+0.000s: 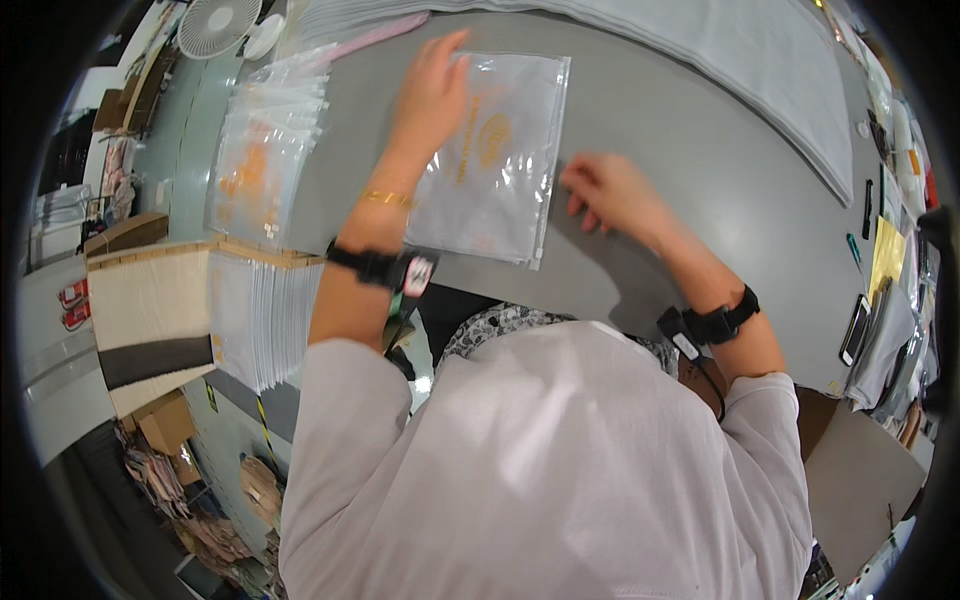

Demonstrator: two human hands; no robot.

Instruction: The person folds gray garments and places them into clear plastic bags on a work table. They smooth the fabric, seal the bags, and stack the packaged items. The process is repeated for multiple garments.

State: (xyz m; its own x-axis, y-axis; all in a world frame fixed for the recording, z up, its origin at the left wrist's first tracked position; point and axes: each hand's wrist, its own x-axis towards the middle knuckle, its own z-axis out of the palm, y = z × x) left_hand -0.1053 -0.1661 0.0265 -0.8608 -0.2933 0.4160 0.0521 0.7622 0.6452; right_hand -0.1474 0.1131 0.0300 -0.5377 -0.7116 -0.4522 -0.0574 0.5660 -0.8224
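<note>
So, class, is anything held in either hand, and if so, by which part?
The right hand shows no visible hold, beside the clear zip bag. The left hand overlaps the bag's upper left corner; whether it grips cannot be told.

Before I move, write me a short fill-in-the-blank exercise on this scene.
The table under the clear bag is ____ in colour.
The bracelet circles the ____ wrist.
The hand nearer the phone is the ____ one.
A white ____ with a round grille shows upper left.

Missing words: grey; left; right; fan.
</note>
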